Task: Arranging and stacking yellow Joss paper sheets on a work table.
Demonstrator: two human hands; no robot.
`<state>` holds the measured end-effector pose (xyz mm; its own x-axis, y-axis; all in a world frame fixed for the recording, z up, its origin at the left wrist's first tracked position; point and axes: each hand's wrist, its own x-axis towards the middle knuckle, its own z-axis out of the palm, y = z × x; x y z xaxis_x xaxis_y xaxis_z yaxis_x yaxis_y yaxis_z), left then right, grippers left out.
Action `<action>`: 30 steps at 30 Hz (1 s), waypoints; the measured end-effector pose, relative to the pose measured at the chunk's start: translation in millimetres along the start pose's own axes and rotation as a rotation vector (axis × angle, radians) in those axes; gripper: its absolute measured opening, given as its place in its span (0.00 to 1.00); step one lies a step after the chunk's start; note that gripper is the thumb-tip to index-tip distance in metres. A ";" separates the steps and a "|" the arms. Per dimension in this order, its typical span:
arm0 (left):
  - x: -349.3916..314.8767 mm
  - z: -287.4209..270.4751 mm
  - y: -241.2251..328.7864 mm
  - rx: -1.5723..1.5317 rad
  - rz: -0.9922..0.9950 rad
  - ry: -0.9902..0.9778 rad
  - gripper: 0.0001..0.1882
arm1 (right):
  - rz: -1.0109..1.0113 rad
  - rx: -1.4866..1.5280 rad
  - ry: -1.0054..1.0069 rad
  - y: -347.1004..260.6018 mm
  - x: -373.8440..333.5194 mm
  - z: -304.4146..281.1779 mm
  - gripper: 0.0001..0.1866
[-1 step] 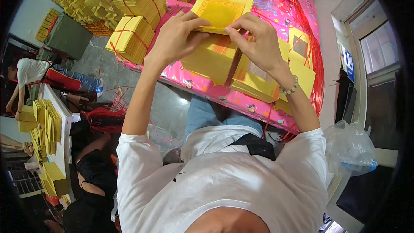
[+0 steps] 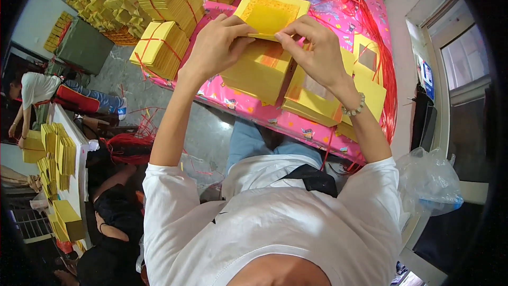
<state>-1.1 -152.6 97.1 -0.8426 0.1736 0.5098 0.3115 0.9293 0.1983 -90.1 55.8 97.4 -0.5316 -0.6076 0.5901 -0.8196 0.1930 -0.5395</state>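
Both of my hands work at the near edge of yellow paper sheets [image 2: 270,15] with a patterned golden panel on top. My left hand [image 2: 219,42] pinches the left part of that edge between thumb and fingers. At the right end of the same edge, my right hand [image 2: 312,47] has thumb and fingertips closed on the paper. A thick stack of yellow paper [image 2: 251,77] with an orange-marked top lies just below, between my wrists. To its right, under my right forearm, rests another yellow paper stack [image 2: 309,98]. How many sheets my fingers hold cannot be told.
A pink patterned cloth [image 2: 222,92] covers the table. Bundles tied with red string [image 2: 161,47] stand at the left, and red strands [image 2: 389,85] hang along the right. A plastic bag [image 2: 431,180] is at my right. Other people sit or bend around a white table [image 2: 79,148] at left.
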 end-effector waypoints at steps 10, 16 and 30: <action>3.1 10.7 16.5 -0.428 -0.119 0.539 0.09 | 0.414 0.610 0.149 37.8 -17.5 0.6 0.46; 0.9 18.7 45.2 -1.034 -0.117 0.351 0.10 | 0.136 0.895 0.002 41.8 -20.7 -7.4 0.52; 12.9 87.7 120.7 -1.032 -0.147 0.316 0.32 | 0.404 0.555 0.022 24.8 -91.7 -58.3 0.31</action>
<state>-12.9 -9.6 54.3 -0.7967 -0.1459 0.5865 0.5600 0.1866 0.8072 -74.1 161.2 64.9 -0.7816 -0.5539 0.2867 -0.3284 -0.0253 -0.9442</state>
